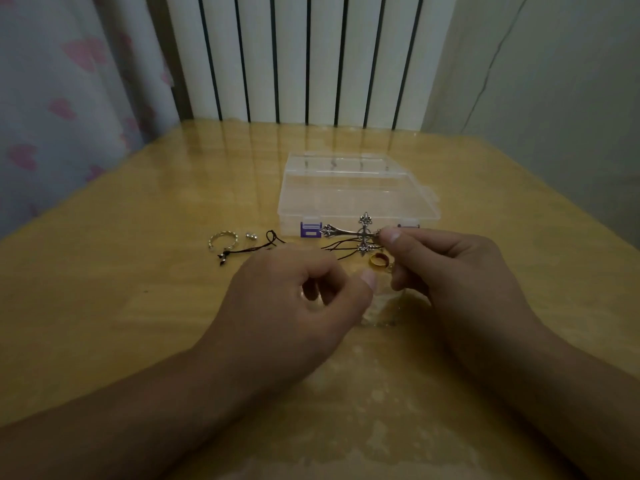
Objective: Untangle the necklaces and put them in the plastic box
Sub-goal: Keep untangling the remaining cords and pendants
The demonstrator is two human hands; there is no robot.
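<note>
The right hand (446, 268), right of the frame's centre, pinched one arm of a silver cross pendant (360, 233) between thumb and forefinger, holding it up in front of the plastic box (356, 192). The left hand (294, 299), at centre, had its fingers curled inward toward the thumb; whether they gripped the cord was not clear.

The pendant was ornate, with flared, lily-shaped tips, lying sideways in the air. Black cord (341, 249) trailed from it in several strands down toward the table (138, 306), and more of the cord (252, 247) ran on to the left, ending in a small loop and a knot. A gold ring (378, 260) lay just beneath the pendant.

The box sat just above centre — clear, lid closed, with purple latches (310, 230) on its near side. No writing could be read on it.

Left of the cord lay a silver bangle (222, 240) and a small silver trinket (251, 236).
</note>
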